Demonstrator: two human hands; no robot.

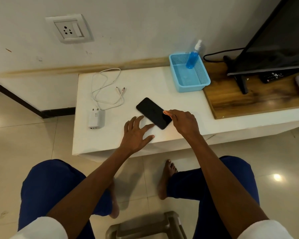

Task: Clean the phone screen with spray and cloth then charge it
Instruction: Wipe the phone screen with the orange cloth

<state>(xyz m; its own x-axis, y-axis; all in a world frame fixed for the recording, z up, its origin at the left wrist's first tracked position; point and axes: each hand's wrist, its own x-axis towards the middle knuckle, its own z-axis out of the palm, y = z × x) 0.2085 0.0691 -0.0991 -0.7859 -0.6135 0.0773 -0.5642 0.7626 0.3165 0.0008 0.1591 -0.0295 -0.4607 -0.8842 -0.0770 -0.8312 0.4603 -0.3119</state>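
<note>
Low white tabletop (145, 80), front edge nearest the knees, left edge dropping to tiled floor (24, 135), right end meeting a raised wood-grain shelf (240, 100) under a black television (274, 40). Flat black rectangular phone (153, 112) lying diagonally near the middle of the tabletop, screen up, bare surface open behind it toward the wall. Left hand (136, 133) spread wide, fingers splayed, hovering or resting at the phone's near-left corner; contact unclear. Right hand (183, 121) pressed together over the phone's right end, pinching a small pale orange cloth (167, 113) against the screen. White charger block (96, 119) lying near the left edge, its coiled white cable (107, 87) looped behind, well apart from the phone. Light blue perforated plastic basket (203, 73) at the back right corner, holding only an upright blue spray bottle (192, 57) with a white nozzle. White wall socket (69, 29) above left.
</note>
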